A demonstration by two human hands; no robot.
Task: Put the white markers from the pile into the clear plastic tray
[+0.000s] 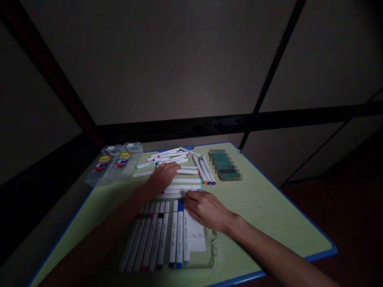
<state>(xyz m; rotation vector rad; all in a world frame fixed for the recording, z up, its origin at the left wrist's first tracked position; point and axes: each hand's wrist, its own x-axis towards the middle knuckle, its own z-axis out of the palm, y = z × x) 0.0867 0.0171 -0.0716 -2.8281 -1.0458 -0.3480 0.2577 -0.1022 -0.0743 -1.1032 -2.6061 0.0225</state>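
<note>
My left hand (164,176) lies over the loose white markers (188,181) in the middle of the table, its fingers stretched forward and touching them. The ends of those markers stick out to its right. My right hand (208,209) is closed, its fingertips at the top end of a white marker (186,239) in the right half of a clear plastic case (212,259). Beside that marker stand a blue-banded marker (180,235) and another white one. Several markers (146,237) lie side by side in the case's left half. My right hand hides part of the right half.
At the back left is an open clear case (112,169) with yellow labels. More loose markers (170,155) are heaped at the far edge, with several purple- and orange-ended markers (204,169) to their right. A blurred green object (224,165) lies near the green table's blue edge (321,254).
</note>
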